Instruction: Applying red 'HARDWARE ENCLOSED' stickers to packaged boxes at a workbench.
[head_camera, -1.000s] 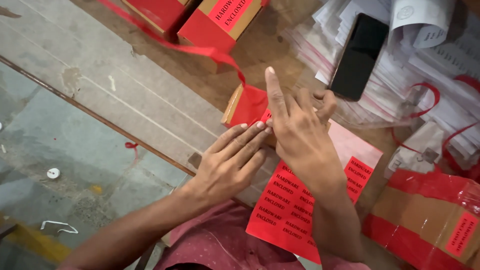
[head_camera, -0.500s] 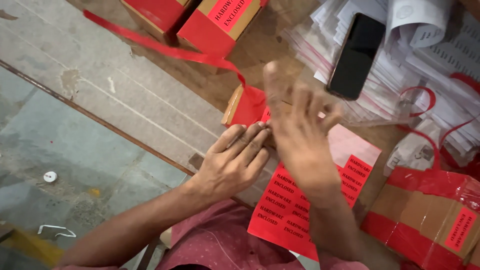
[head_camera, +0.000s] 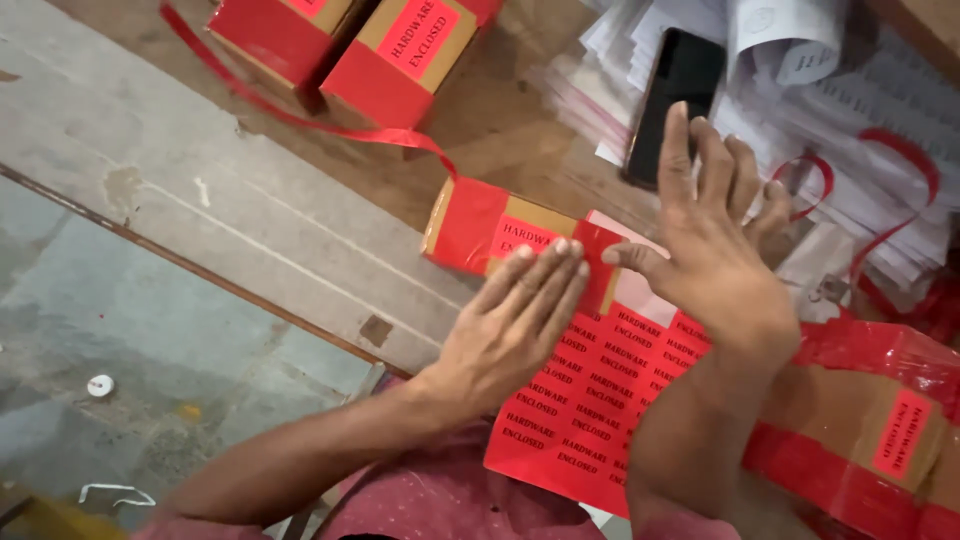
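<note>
A small cardboard box (head_camera: 478, 225) wrapped in red tape, with a red label on top, lies on the wooden table. My left hand (head_camera: 515, 325) rests flat with its fingers together, fingertips on the box's near edge and palm over a sheet of red labels (head_camera: 600, 400). My right hand (head_camera: 715, 250) hovers to the right of the box with fingers spread. Its thumb tip touches the red tape at the box's right end. Neither hand grips anything.
Two more red-taped boxes (head_camera: 400, 55) stand at the top, with a loose red tape strip (head_camera: 300, 115) trailing to the small box. A black phone (head_camera: 680, 95) lies on stacked papers (head_camera: 860, 110). A larger taped box (head_camera: 880, 425) sits at the right. The floor lies to the left.
My right hand has lifted off the box and shifted right, spreading its fingers, so more of the box shows. My left hand has stayed flat in place.
</note>
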